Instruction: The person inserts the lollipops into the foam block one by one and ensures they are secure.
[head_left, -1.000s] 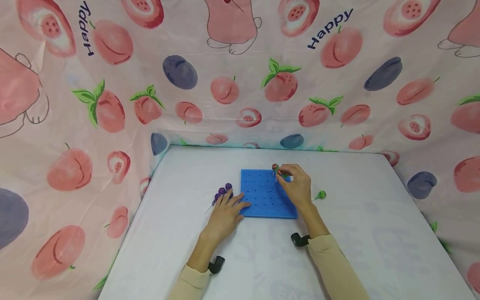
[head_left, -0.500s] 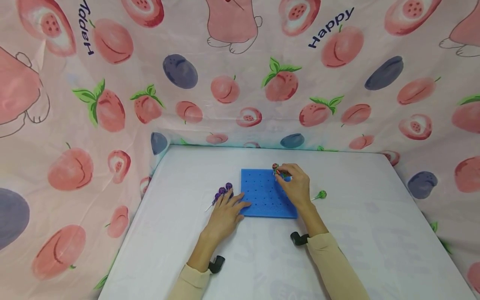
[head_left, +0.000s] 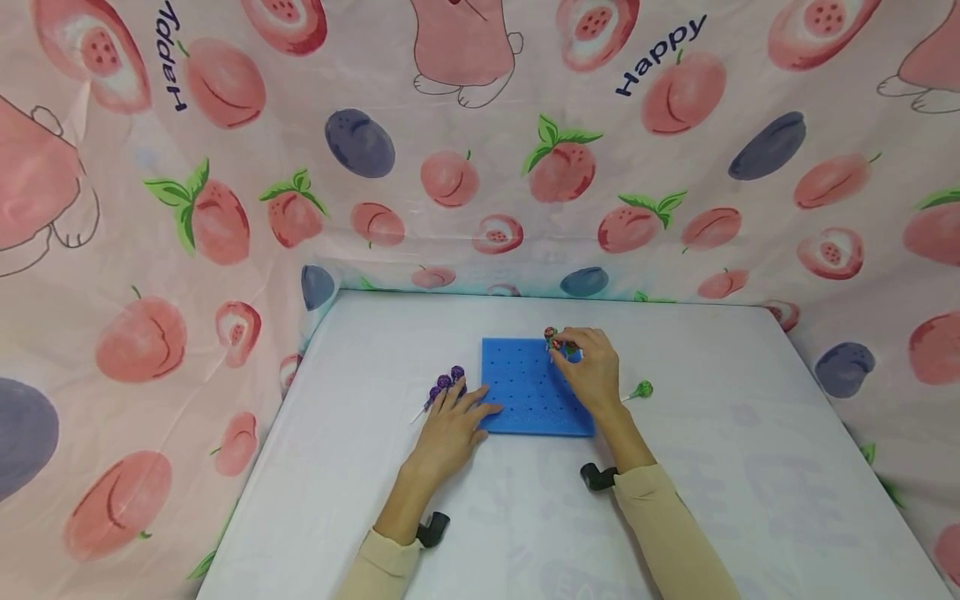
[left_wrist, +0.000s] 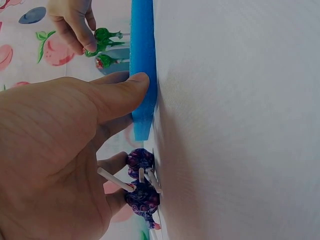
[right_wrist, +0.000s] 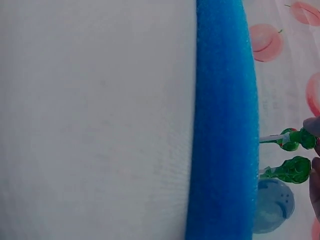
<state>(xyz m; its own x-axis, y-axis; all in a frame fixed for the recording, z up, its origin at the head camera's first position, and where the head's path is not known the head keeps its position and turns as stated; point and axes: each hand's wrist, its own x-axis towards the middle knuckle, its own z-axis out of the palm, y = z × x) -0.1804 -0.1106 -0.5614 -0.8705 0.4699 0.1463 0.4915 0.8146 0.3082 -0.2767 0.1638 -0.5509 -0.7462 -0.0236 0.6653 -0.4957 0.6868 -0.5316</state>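
A blue foam board [head_left: 525,412] dotted with rows of small holes lies flat on the white table. My right hand [head_left: 595,373] is over its far right corner, thumb and index finger pinching the green-and-red wrapped head of a lollipop [right_wrist: 307,139]. Close by, other lollipops of the same wrapper [left_wrist: 106,61] stand with their white sticks down in the foam. My left hand [head_left: 446,433] rests at the board's left edge with fingers spread, its thumb [left_wrist: 131,92] against the board's side. Just beyond these fingers lie several purple lollipops [head_left: 444,382].
A single green lollipop [head_left: 644,389] lies on the table [head_left: 720,450] right of the board. Behind and to the left hangs a pink fruit-print cloth [head_left: 465,225]. Each wrist carries a small black camera mount [head_left: 598,477].
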